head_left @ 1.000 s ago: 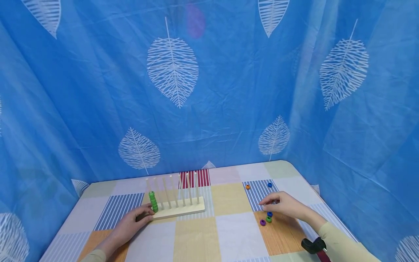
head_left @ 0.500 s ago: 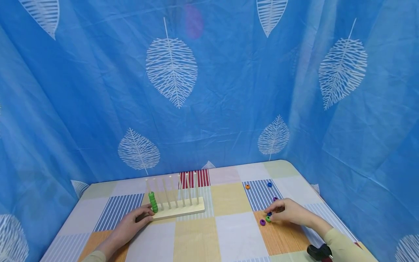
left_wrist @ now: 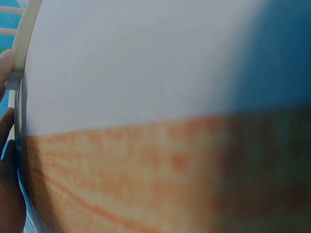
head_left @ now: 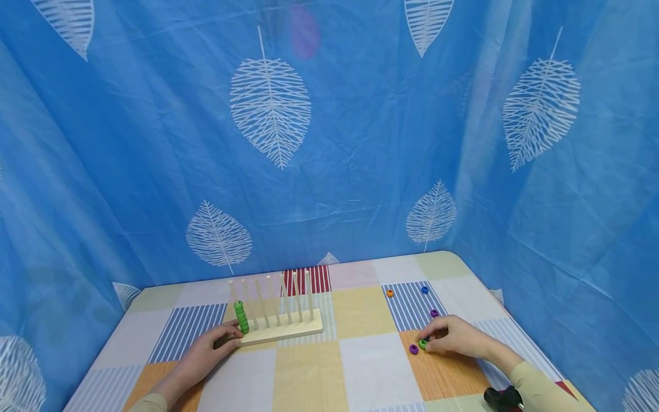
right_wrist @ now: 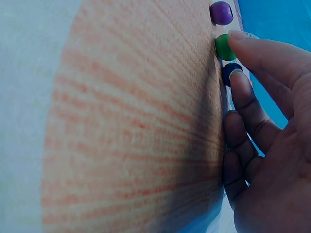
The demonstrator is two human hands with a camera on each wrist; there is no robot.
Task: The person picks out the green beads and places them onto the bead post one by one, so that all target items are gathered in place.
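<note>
My left hand [head_left: 211, 349] grips the left end of a pale wooden peg stand [head_left: 288, 330] with a row of upright pegs. Green beads [head_left: 241, 317] are stacked on its leftmost peg. At the left edge of the left wrist view, fingers [left_wrist: 5, 68] lie against the stand's end. On the right, my right hand [head_left: 453, 336] is down at the loose beads. Its thumb touches a green bead [right_wrist: 224, 47], and its index fingertip lies against a dark blue bead [right_wrist: 232, 74]. A purple bead [right_wrist: 222, 13] sits just beyond the green one.
Farther back lie an orange bead [head_left: 389, 293], a blue bead [head_left: 424, 290] and another purple bead [head_left: 434, 313]. A patchwork cloth [head_left: 365, 360] covers the table. Blue leaf-print curtains [head_left: 350, 143] enclose the back and sides.
My right hand has moved nearer and slightly right, down to the green and blue beads, uncovering the farther purple bead. My left hand and the peg stand have stayed put.
</note>
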